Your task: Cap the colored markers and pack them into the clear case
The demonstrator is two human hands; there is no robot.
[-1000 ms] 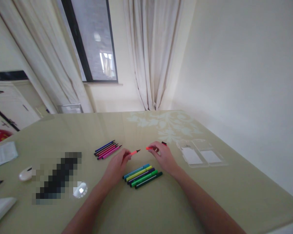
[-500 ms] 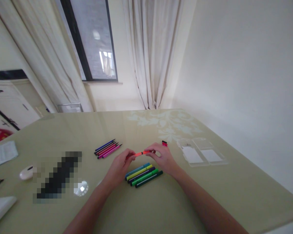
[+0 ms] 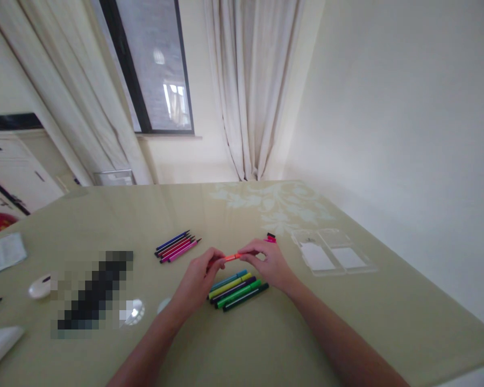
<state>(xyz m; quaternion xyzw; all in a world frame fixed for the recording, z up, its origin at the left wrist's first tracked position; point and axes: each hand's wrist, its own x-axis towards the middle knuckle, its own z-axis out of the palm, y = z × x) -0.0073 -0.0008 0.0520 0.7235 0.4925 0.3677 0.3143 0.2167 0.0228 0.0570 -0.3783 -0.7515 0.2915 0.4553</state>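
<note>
An orange marker (image 3: 231,257) is held level just above the table between both hands. My left hand (image 3: 196,277) pinches its barrel end and my right hand (image 3: 269,263) pinches its cap end, the two hands close together. Right below them lies a row of capped markers (image 3: 237,289), blue, yellow, purple, green and dark green. A second bunch of uncapped markers (image 3: 176,246), purple, red and pink, lies to the left and farther back. Loose caps (image 3: 271,237), red and black, sit behind my right hand.
An open clear plastic case (image 3: 333,253) lies to the right on the olive table (image 3: 242,344). A white mouse (image 3: 39,287), papers (image 3: 2,252) and a blurred dark object (image 3: 92,293) are at the left. Curtains and a window stand beyond the far edge.
One second ago the orange marker and its cap were apart, one in each hand. The hands came together and the cap now sits on the marker.
</note>
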